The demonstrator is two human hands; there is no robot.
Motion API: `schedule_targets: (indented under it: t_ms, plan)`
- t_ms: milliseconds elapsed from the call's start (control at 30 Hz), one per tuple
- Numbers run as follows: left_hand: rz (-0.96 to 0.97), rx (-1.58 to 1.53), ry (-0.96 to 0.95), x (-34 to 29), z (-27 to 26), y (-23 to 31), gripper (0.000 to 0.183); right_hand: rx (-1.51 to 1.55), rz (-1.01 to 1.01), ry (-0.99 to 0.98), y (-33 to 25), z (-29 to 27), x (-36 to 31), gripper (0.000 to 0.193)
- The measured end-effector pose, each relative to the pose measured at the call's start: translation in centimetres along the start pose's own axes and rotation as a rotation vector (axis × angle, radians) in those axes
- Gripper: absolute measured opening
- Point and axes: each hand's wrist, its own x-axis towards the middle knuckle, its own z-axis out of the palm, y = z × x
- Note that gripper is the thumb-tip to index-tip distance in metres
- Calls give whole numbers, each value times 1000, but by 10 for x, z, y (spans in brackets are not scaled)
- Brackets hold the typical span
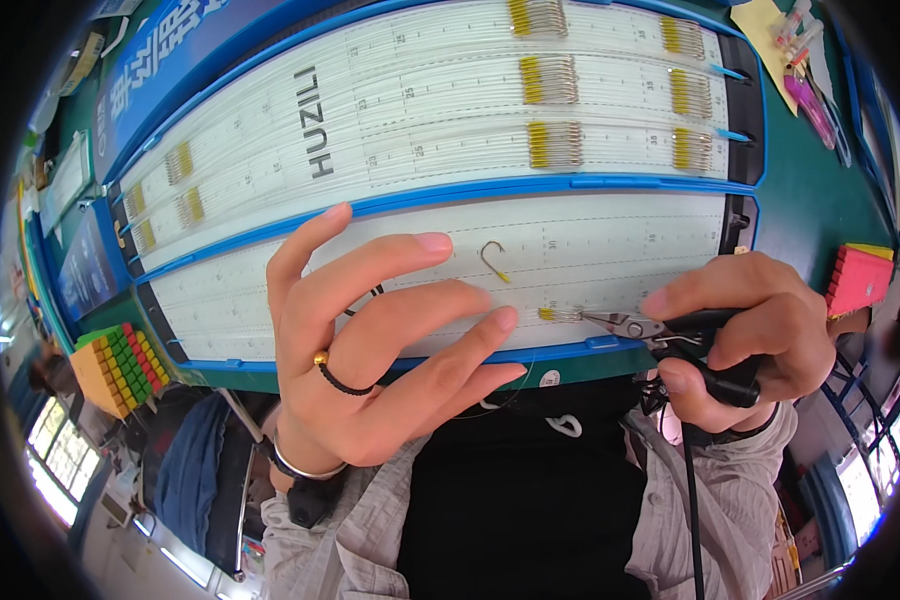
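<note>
My left hand point(380, 340) is stretched over the lower foam strip of a long blue fishing-rig box point(610, 182), fingers spread, a black cord ring with a gold bead on one finger. Beyond its fingertips lies a bent fish hook point(492, 262) with a yellow-wrapped end. A fine line shows near the thumb; whether the hand touches it I cannot tell. In my right hand point(745, 335) are small pliers point(625, 325) with black handles. Their jaw tips meet a small bunch of yellow-wrapped hooks point(558, 313) near the box's front edge.
The box's upper strip carries rows of yellow-wrapped hooks point(555, 145) on stretched lines. To the left stands a block of coloured pieces point(120, 370); to the right, a red-pink block point(858, 280). Pens point(812, 110) lie at the far right on the green tabletop point(800, 215).
</note>
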Motion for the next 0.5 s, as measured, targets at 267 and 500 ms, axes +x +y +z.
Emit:
schedule_targets:
  t_ms: [267, 500]
  plan:
    - [-30, -2, 3, 0, -1, 2, 38, -7, -23, 35, 0, 2, -3, 29]
    - [-17, -7, 21, -1, 1, 0, 38, -11, -54, 19, 3, 2, -1, 33]
